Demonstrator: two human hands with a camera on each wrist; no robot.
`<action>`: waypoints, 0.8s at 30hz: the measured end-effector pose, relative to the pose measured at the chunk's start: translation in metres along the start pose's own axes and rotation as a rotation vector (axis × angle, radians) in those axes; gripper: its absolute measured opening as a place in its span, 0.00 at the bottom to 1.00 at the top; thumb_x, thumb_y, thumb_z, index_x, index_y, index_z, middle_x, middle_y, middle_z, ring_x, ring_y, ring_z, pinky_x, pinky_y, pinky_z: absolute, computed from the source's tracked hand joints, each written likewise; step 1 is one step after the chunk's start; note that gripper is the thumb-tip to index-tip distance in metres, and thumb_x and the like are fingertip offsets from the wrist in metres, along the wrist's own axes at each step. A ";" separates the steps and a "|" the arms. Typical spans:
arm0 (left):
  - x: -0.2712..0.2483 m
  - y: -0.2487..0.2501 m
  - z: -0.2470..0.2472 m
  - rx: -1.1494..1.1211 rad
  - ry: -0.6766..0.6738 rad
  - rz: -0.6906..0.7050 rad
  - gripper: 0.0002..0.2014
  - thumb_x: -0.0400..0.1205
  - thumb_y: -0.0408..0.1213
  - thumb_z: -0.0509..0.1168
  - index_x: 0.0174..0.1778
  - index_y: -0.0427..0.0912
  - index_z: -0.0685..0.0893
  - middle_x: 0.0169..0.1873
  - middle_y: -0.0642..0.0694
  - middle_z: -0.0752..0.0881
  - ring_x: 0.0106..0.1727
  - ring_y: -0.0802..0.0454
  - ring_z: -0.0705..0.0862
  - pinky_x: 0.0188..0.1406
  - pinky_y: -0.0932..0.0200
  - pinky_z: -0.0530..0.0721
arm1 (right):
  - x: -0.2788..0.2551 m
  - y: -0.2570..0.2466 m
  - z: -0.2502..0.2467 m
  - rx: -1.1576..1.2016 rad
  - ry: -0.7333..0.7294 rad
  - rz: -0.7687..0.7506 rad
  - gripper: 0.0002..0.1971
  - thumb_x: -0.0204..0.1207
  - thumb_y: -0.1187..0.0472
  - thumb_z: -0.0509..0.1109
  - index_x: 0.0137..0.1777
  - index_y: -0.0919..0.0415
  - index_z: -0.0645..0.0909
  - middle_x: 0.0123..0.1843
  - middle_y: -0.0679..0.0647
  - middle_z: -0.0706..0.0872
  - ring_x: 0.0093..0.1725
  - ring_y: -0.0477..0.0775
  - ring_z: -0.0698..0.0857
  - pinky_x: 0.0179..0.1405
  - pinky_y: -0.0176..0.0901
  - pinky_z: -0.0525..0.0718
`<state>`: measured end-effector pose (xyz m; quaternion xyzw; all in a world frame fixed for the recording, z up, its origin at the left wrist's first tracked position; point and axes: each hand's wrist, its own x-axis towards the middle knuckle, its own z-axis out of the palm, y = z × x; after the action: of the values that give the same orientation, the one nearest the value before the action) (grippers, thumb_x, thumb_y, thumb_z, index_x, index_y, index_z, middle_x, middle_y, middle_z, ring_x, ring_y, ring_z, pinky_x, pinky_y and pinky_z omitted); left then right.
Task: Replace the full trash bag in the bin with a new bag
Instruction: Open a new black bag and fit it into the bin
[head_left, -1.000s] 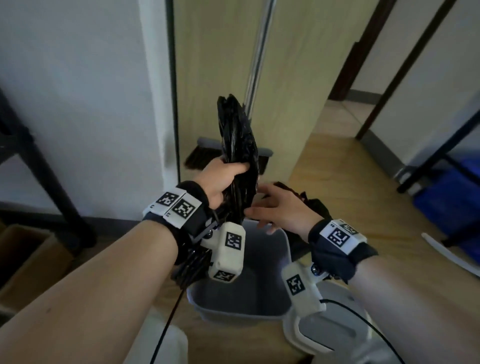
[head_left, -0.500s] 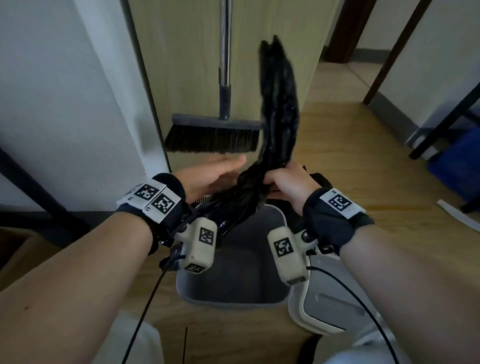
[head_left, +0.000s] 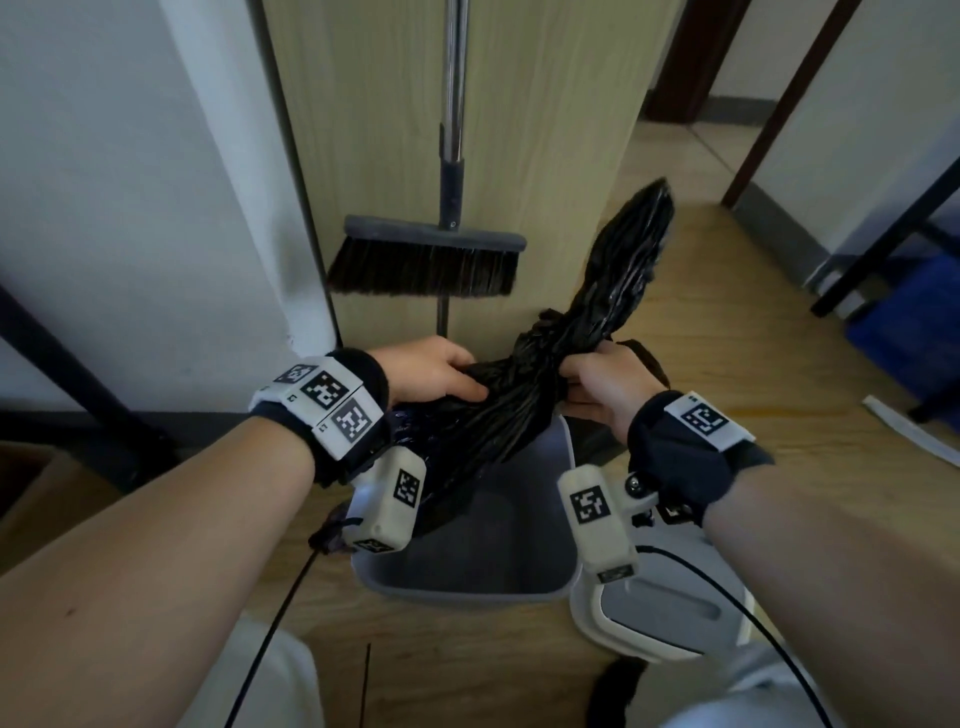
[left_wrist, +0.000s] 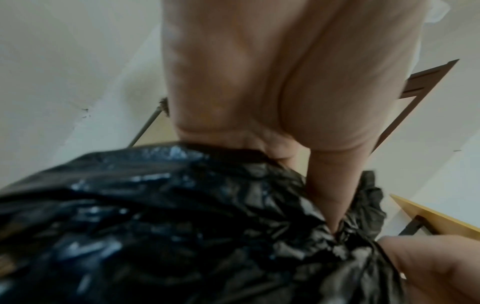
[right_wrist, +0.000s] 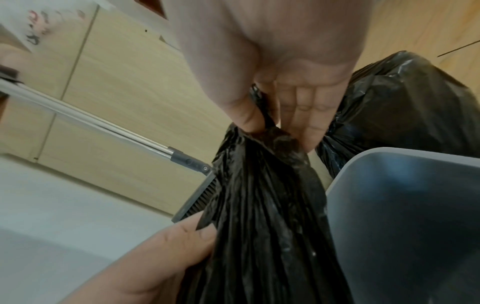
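Left hand (head_left: 434, 371) and right hand (head_left: 605, 387) each grip the bunched black bag (head_left: 540, 384). The bag hangs above the grey bin (head_left: 467, 590).

The bin (head_left: 519, 587) mouth is open below; the new bag (head_left: 519, 415) drapes across its far-left rim, a broom (head_left: 426, 260) behind, the lid (head_left: 649, 623) right, the full bag (right_wrist: 405, 98) just beyond

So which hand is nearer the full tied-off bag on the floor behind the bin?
Right. The right hand pinches the new bag just in front of the full bag; the left hand holds the new bag further to the left.
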<state>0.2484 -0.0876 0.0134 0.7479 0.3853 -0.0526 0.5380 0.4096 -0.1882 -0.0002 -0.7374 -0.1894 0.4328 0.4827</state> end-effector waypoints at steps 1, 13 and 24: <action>0.000 0.000 0.001 -0.002 0.008 0.005 0.08 0.80 0.34 0.67 0.52 0.36 0.85 0.52 0.34 0.88 0.58 0.36 0.86 0.65 0.44 0.82 | -0.002 0.001 -0.001 -0.013 0.002 -0.003 0.16 0.78 0.72 0.62 0.64 0.62 0.77 0.57 0.63 0.87 0.52 0.62 0.88 0.44 0.50 0.88; -0.009 -0.001 0.003 -0.175 0.073 0.014 0.12 0.81 0.30 0.64 0.60 0.38 0.83 0.52 0.40 0.86 0.54 0.45 0.84 0.61 0.50 0.81 | -0.021 -0.001 0.012 -0.276 -0.128 -0.164 0.18 0.74 0.52 0.73 0.63 0.54 0.81 0.59 0.53 0.85 0.54 0.51 0.84 0.55 0.46 0.83; -0.015 -0.005 0.005 -0.164 0.048 0.030 0.34 0.74 0.12 0.59 0.73 0.45 0.73 0.66 0.40 0.80 0.63 0.42 0.81 0.53 0.51 0.85 | -0.002 0.017 0.018 -0.550 -0.111 -0.224 0.33 0.65 0.73 0.73 0.71 0.56 0.74 0.62 0.57 0.82 0.61 0.59 0.82 0.59 0.55 0.85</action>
<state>0.2357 -0.0988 0.0150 0.7081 0.3900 0.0051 0.5886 0.3919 -0.1875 -0.0169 -0.7903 -0.4055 0.3491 0.2986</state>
